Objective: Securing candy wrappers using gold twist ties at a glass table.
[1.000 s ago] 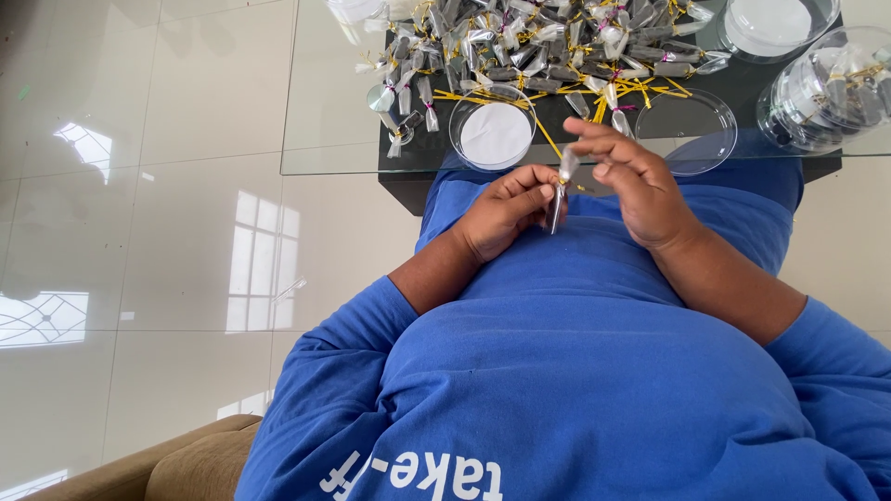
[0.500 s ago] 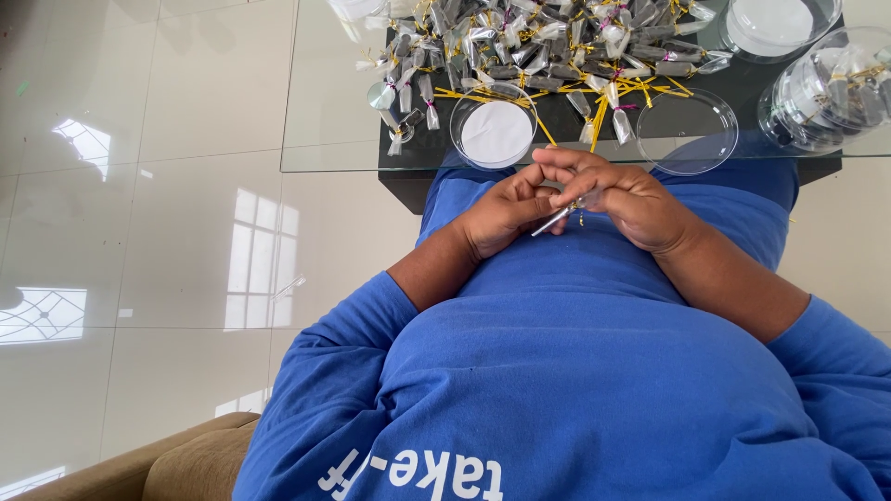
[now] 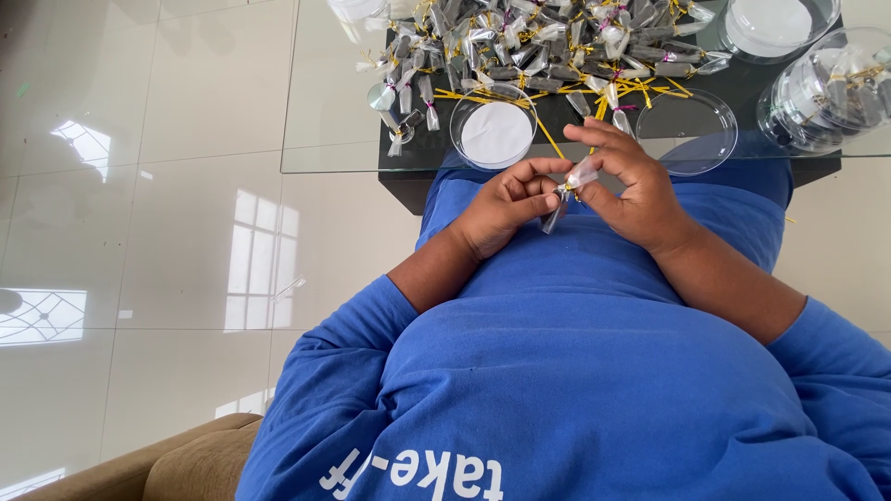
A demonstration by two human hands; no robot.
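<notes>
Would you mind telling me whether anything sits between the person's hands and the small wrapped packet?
Nothing visible does: the left hand and right hand both pinch the small wrapped packet directly, above the lap.

Blue shirt (image 3: 594, 371), yellow ties (image 3: 640, 90) — clear, silvery packets (image 3: 520, 46)

A bright blue long-sleeved shirt (image 3: 594, 371) covers the torso, sleeves pushed up to the elbows, forearms bare; white lettering runs along the shirt's lower edge, no rings or watch showing.
</notes>
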